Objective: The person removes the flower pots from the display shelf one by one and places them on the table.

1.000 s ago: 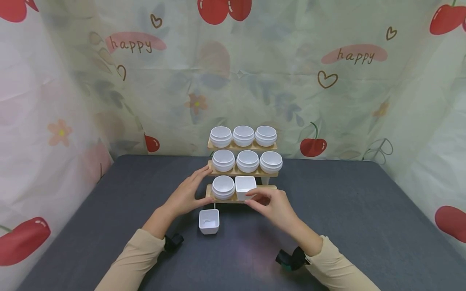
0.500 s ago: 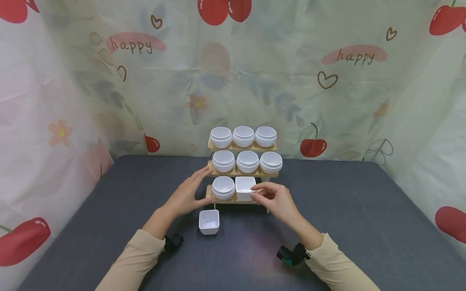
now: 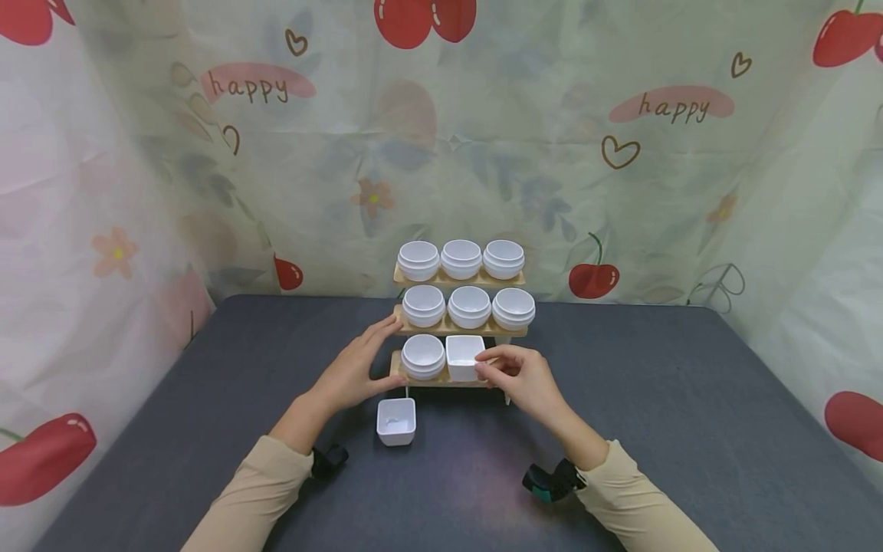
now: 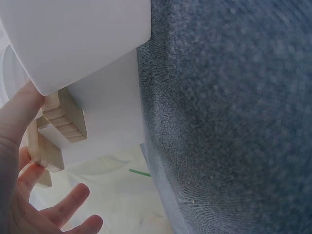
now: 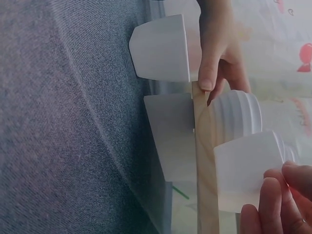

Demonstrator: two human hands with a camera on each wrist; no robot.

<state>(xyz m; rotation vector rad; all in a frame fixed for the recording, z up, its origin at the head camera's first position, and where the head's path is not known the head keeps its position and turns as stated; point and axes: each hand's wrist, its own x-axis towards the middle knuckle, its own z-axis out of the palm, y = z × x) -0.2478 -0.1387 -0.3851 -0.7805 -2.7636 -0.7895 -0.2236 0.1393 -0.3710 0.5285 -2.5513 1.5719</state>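
Where the printed cloth backdrop (image 3: 483, 192) drops on the left, it bounds that side. Next, my left hand (image 3: 355, 370): fingers fairly straight, thumb spread apart from them, thumb at the left end of the bottom tier of the wooden stand (image 5: 206, 165), fingertips at the middle tier's left end. Left wrist strap (image 3: 329, 458), black, below. Loose square cup (image 3: 396, 422) upright on the bench (image 3: 621, 368), in front of the stand's left end, just beside my thumb; blocks the front there. Bottom-tier round cup (image 3: 423, 357) between my left thumb and the held square cup (image 3: 465, 357), which sits mid-tier. Behind and above: middle-tier round cups (image 3: 469, 306), three, and top-tier round cups (image 3: 461, 258), three. My right hand (image 3: 520, 383) is clamped on the held square cup's right side, thumb against fingertips, covering part of the tier's right end. Right wrist strap (image 3: 554, 481), also black.

Edges: bench's left edge slants well away from my left forearm, surface spreading between. Back edge near the stand, cloth just behind. Right of my right forearm, surface spreads wide to the slanting right edge.
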